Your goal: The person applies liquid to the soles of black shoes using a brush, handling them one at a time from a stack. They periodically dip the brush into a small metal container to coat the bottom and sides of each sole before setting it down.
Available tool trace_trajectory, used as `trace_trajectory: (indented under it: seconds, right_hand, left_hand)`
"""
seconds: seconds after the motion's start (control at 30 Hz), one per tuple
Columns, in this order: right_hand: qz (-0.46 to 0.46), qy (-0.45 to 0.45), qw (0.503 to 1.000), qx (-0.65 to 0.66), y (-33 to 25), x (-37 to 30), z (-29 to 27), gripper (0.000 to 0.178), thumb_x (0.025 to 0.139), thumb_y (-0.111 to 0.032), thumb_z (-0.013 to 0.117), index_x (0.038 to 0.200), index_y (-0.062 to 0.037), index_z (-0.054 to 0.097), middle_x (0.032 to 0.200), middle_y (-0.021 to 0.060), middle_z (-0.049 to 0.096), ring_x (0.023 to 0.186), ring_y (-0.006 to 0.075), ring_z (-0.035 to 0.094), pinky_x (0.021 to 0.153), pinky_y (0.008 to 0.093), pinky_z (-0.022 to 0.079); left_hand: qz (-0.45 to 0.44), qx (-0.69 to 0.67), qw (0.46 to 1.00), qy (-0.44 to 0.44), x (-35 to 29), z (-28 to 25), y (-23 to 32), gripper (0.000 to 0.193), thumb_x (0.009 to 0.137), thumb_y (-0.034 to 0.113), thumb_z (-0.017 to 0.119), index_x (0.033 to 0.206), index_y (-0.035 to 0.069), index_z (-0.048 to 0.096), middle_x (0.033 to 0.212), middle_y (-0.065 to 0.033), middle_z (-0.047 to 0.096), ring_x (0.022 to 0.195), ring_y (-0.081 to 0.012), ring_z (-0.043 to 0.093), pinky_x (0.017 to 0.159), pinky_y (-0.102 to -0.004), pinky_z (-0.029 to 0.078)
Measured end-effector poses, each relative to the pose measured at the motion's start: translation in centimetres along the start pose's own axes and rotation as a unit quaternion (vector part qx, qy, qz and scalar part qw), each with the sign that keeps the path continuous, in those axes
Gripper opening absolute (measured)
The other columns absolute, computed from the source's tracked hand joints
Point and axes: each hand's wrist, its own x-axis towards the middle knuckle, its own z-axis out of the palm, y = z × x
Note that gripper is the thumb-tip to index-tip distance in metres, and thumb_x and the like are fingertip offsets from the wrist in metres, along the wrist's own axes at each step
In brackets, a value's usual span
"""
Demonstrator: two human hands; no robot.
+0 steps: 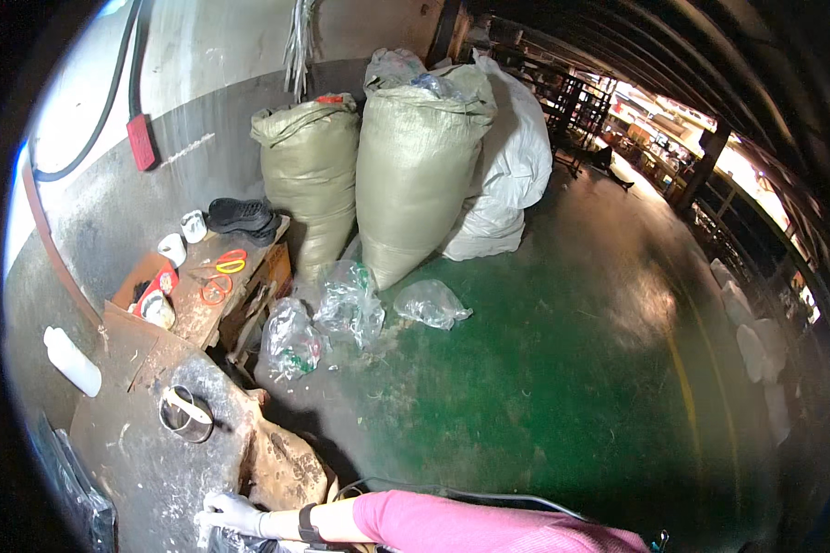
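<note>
My right hand [232, 513], in a white glove with a dark band at the wrist, reaches in along the lower edge from a pink sleeve. Its fingers are curled together low over the worn grey bench top [148, 479]. A dark, glossy item [240, 541] shows just below the hand, cut off by the lower edge; what the fingers hold is hidden. Farther up the bench stands a metal cup [186, 426] with a white-handled tool [186, 405] across it. My left hand does not show.
Orange-handled scissors [216, 289], white rolls [171, 248] and black shoe soles [241, 216] lie on a side table. A white bottle [72, 361] is by the wall. Large stuffed sacks [420, 175] and clear plastic bags [349, 304] stand on the green floor [544, 369]; a cable [470, 490] runs near my arm.
</note>
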Motion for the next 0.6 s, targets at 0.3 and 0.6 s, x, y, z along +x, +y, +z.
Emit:
trace_trajectory:
  seconds: [0.3,0.6]
  right_hand:
    - [-0.205,0.079,0.972,-0.085,-1.4,-1.1,1.5,0.025,0.087,-0.028,0.062,0.076,-0.0064,0.057,0.078,0.0134,0.059,0.079,0.0351,0.058,0.073,0.0445,0.045]
    - [-0.169,0.087,0.974,-0.12,-0.9,-0.9,1.0,0.023,0.087,-0.03,0.062,0.081,-0.0082,0.062,0.08,0.0132,0.063,0.083,0.0336,0.062,0.072,0.0444,0.048]
  left_hand:
    - [0.082,0.077,0.992,0.049,1.7,-2.3,2.5,0.028,0.081,0.032,0.076,0.091,0.007,0.069,0.102,-0.0201,0.066,0.095,-0.0395,0.062,0.083,-0.0472,0.052]
    - [0.179,0.074,0.979,0.06,2.5,0.2,0.5,0.025,0.085,0.027,0.074,0.086,0.003,0.067,0.099,-0.0211,0.063,0.095,-0.0414,0.058,0.084,-0.0523,0.047]
